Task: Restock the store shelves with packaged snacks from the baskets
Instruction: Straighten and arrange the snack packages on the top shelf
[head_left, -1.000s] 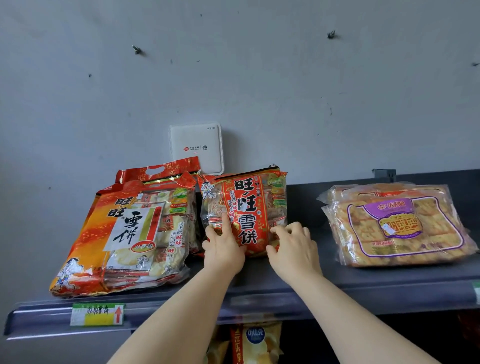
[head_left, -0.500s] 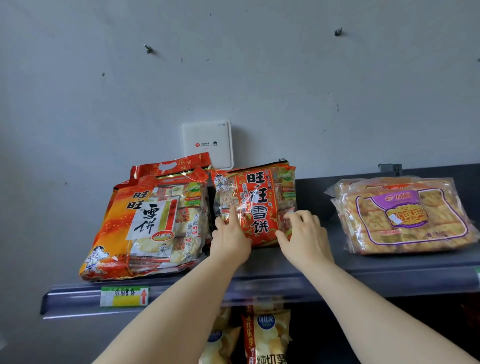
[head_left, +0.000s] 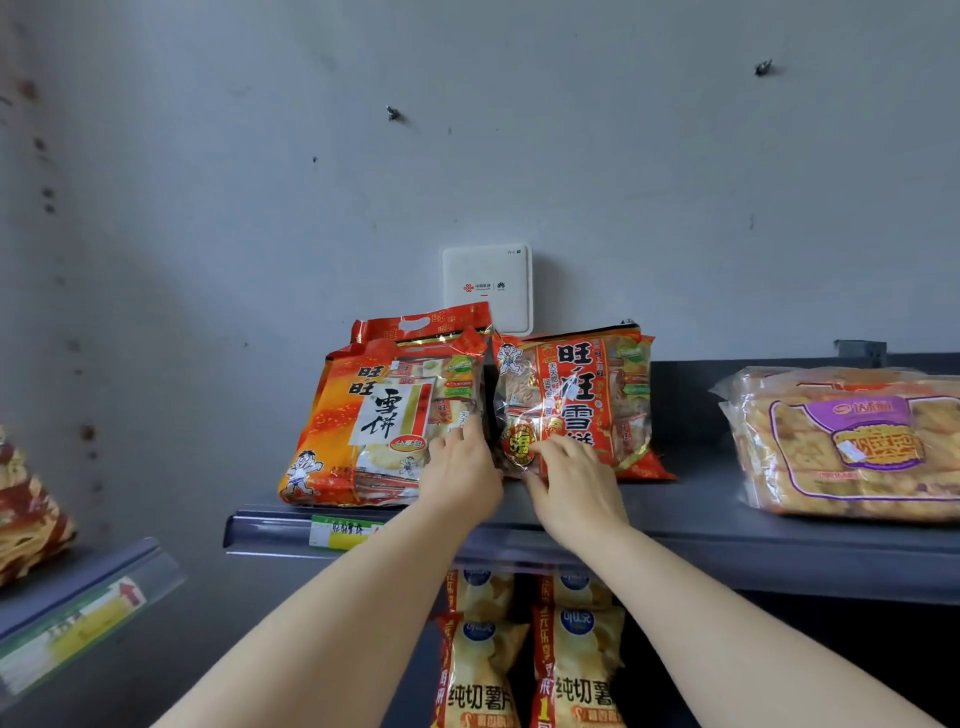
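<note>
On the grey metal shelf (head_left: 696, 499), left hand (head_left: 460, 470) and right hand (head_left: 574, 488), fingers flat, steadied the red plastic cracker packet (head_left: 582, 384); gentle release probably next.

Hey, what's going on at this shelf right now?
A person is stocking the top shelf. Both hands are on a red rice cracker pack that stands against the wall, right beside a larger orange bag. The left hand touches where the two meet, and the right hand rests with its fingers on the pack's lower front. A purple-labelled biscuit pack lies apart to the right, and chip bags sit on the shelf below.
</note>
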